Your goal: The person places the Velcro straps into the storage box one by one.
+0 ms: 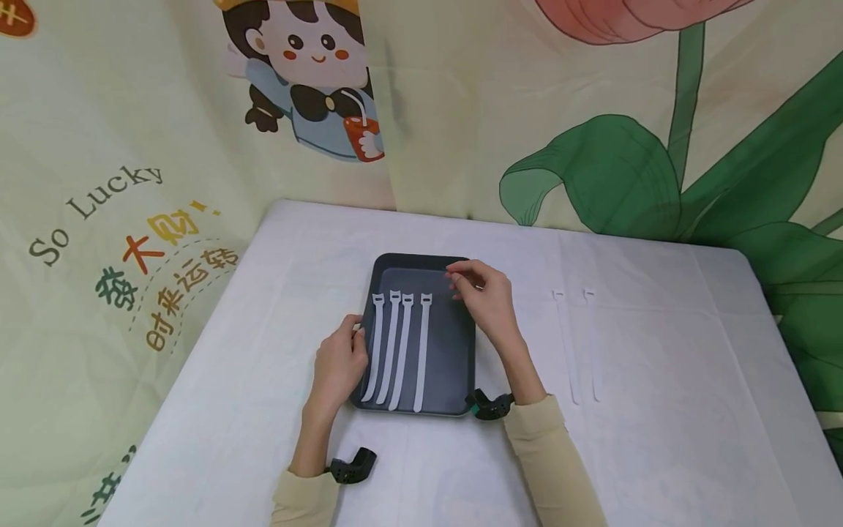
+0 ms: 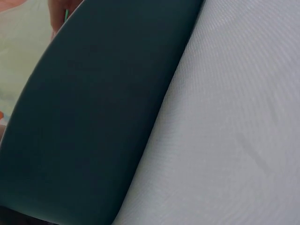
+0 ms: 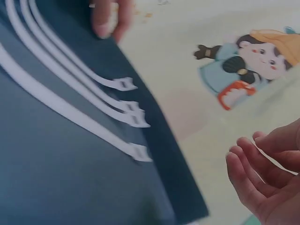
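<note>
In the head view a dark grey tray lies on the table. Several white cable straps rest side by side in its left half, slotted heads toward the far end. My left hand grips the tray's left rim; in the right wrist view its fingers show at that edge. Over the tray's far right corner hovers my right hand, its fingers loosely bent with nothing between them. The right wrist view has those fingers apart from the straps. The tray's dark outer wall fills much of the left wrist view.
Two more white straps lie on the white tablecloth to the right of the tray. Behind the table hangs a printed curtain. A black wrist camera overlaps the tray's near right corner in the head view.
</note>
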`<state>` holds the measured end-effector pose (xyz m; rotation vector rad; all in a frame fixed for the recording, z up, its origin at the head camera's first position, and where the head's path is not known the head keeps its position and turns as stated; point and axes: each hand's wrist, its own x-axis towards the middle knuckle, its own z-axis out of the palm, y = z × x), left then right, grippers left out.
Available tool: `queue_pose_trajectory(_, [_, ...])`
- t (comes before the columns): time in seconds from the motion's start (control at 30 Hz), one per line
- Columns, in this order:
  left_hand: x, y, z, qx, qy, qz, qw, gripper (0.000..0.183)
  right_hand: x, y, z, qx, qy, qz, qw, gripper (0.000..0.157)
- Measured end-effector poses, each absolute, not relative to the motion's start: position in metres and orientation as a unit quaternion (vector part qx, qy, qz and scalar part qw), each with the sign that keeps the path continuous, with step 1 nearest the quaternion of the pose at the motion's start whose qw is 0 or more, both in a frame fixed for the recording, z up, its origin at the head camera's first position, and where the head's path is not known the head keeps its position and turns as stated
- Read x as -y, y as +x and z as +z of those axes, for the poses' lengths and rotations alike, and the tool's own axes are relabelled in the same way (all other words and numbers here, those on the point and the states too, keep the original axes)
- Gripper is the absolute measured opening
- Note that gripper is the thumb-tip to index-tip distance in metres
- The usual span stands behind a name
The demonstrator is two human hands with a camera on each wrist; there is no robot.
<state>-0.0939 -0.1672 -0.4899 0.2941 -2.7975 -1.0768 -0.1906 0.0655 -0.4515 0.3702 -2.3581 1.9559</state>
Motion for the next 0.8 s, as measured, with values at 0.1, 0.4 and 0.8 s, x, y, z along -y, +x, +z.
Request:
queue_pose_trajectory(0.1, [0.167, -0.093, -0.489, 0.927, 0.098, -0.357, 0.062, 0.031, -0.078, -0.191, -0.445, 0.767, 0.103, 0.632, 0.042, 0.018])
queue_pose_trajectory(0.4, [0.168, -0.094, -0.488, 0.928, 0.096, -0.353, 0.071, 0.031, -0.118, -0.199, -0.443, 0.833, 0.05, 0.542, 0.097, 0.018])
queue_pose_trajectory(0.8, [0.168, -0.095, -0.494, 0.93, 0.098, -0.349, 0.064, 0.033, -0.175, -0.21, -0.458, 0.873, -0.067, 0.476, 0.084, 0.023])
